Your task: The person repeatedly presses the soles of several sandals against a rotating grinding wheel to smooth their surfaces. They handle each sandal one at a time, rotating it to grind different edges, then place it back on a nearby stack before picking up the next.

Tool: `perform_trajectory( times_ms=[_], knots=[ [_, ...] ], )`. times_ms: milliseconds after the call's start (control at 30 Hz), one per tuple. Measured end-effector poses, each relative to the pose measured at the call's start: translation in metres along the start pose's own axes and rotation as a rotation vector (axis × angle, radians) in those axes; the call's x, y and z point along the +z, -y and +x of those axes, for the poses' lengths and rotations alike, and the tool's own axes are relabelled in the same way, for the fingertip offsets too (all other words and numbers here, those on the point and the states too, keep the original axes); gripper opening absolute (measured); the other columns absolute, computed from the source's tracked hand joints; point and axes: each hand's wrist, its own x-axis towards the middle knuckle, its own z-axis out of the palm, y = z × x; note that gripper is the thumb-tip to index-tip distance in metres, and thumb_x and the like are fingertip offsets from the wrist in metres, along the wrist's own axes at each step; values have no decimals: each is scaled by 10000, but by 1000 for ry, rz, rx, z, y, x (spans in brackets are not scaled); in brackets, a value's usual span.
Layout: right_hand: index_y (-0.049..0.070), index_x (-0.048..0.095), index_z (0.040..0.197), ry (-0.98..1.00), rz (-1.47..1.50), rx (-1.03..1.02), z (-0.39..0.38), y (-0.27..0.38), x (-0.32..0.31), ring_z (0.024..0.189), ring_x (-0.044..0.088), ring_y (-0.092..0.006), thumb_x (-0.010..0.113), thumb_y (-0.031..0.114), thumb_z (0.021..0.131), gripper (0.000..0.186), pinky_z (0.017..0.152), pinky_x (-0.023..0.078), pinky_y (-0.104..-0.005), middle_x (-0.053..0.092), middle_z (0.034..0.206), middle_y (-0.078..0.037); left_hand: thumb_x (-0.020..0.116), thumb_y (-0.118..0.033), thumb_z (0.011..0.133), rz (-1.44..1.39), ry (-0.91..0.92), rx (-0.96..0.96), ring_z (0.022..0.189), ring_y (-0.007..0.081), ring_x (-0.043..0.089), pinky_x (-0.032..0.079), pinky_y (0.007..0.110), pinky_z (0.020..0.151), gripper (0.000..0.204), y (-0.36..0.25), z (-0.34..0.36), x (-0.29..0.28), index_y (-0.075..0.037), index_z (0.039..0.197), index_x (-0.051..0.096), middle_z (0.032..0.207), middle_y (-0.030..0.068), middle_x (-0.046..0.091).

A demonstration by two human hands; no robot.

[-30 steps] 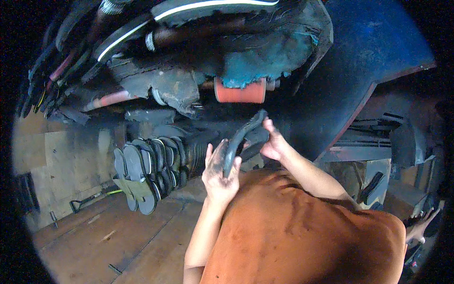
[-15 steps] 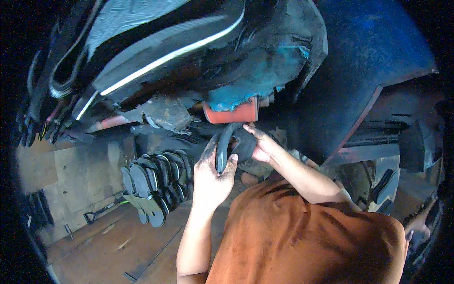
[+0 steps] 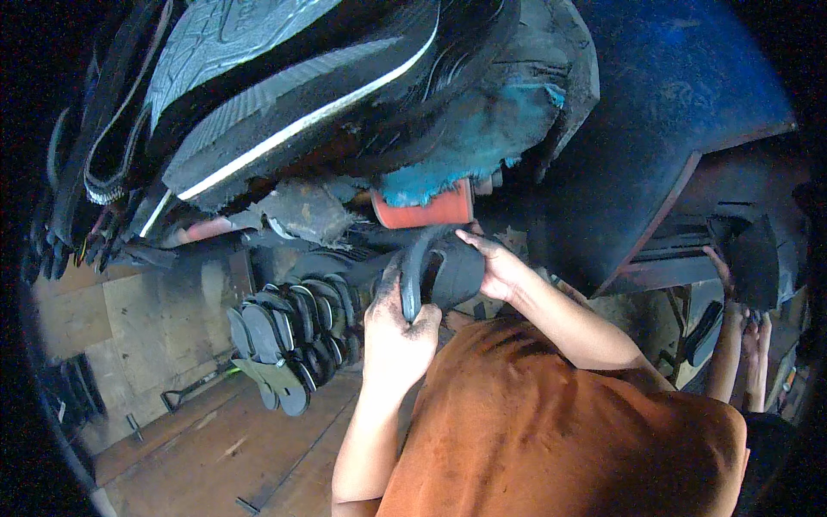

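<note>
Head view: our left hand (image 3: 398,334) pinches the black sandal (image 3: 413,277) at one end, just below the orange roller (image 3: 426,212); contact unclear. Our right hand (image 3: 500,274) grips its far side. Likely edge-sanding; next pass calls for steady turning.

Light is falling unevenly, whitening the left forearm (image 3: 370,439) while leaving the blue panel (image 3: 663,86) dim and grainy. A white stripe (image 3: 301,135) on the upper footwear (image 3: 284,96) is glaring, and the dark sandal (image 3: 458,269) is lying in shadow, its rounded edge catching a dull sheen. Folds in the orange shirt (image 3: 551,439) are casting soft shadows. Fisheye distortion is bending outlines near the rim, and black is swallowing the corners
</note>
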Motion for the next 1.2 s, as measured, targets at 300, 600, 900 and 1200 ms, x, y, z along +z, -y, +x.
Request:
perform_trajectory(
  times_ms=[300,600,900,1200],
  knots=[
    [17,590,1242,-59,21,-39,-5,7,5,1077,671,-265,649,309,961,409,1000,521,-447,674,1200,-140,570,-61,790,-64,28,14,893,168,615,497,340,838,398,2,-4,-1,4,1179,622,981,96,678],
    [60,606,1252,-242,184,54,-14,8,-12,1072,666,-202,543,347,1015,378,977,533,-401,667,1227,-104,563,-110,789,-58,223,-63,1054,458,621,476,481,941,423,4,39,19,15,1194,578,1053,289,650],
    [205,311,1456,-41,69,-93,-8,-3,34,1146,619,-265,685,153,936,642,959,545,-455,603,1252,-118,742,-234,858,-345,146,77,1134,228,602,465,374,981,631,16,-23,-14,-7,1389,489,1226,150,637],
    [146,407,1394,-147,122,-49,-4,6,3,1111,649,-243,597,200,996,445,949,561,-435,615,1247,-113,591,-80,760,-344,257,-45,1047,215,609,458,339,963,542,9,24,9,24,1291,562,1109,141,660]
  ],
)
